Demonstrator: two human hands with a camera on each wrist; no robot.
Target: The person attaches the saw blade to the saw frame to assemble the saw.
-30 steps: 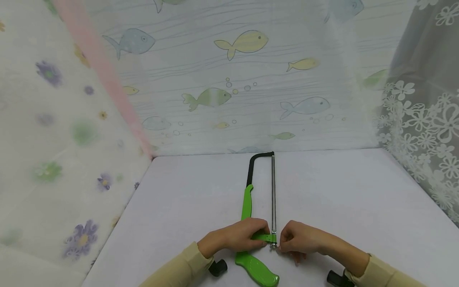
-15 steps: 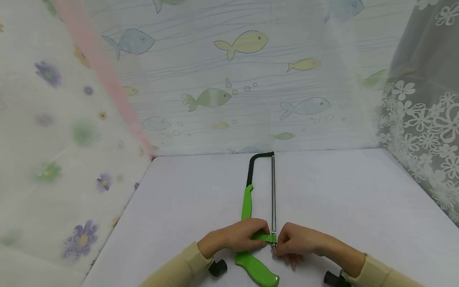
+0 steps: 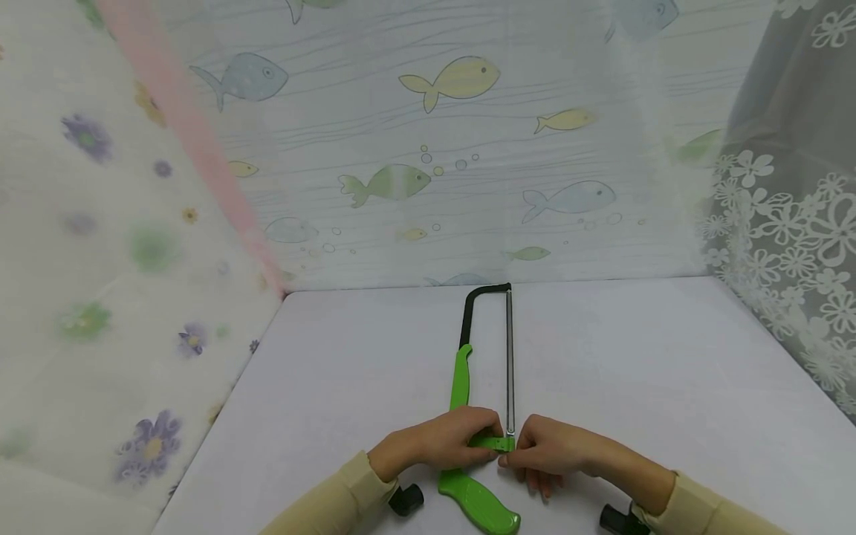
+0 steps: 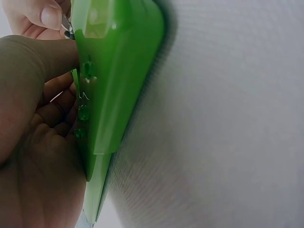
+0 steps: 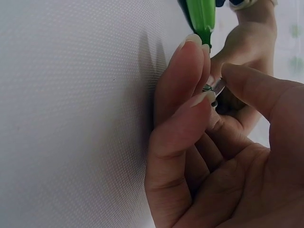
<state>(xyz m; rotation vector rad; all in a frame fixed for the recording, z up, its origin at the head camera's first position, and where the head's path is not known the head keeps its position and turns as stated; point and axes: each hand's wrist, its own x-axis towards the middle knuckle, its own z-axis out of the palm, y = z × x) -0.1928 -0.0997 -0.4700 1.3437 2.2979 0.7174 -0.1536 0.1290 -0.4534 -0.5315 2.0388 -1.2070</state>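
Note:
A hacksaw (image 3: 460,379) with a green handle and a black front arm lies flat on the white table, its far end pointing away. My left hand (image 3: 443,437) grips the green frame near the handle, the thumb and fingers around the short green crosspiece. At the blade's near end, my right hand (image 3: 558,447) pinches a small metal wing nut (image 5: 219,87) between thumb and fingers. In the head view my fingers hide that nut. The thin blade (image 3: 510,357) stretches straight between the two ends of the frame.
The white table (image 3: 361,334) spreads out around the saw. Behind it hangs a curtain (image 3: 321,200) printed with fish. A flowered cloth (image 3: 100,297) is at the left, a lace curtain (image 3: 802,238) at the right. Black wrist cameras sit below both sleeves.
My right hand has shifted slightly left over the wing nut, its fingertips covering it more. The left hand and the hacksaw stay where they were.

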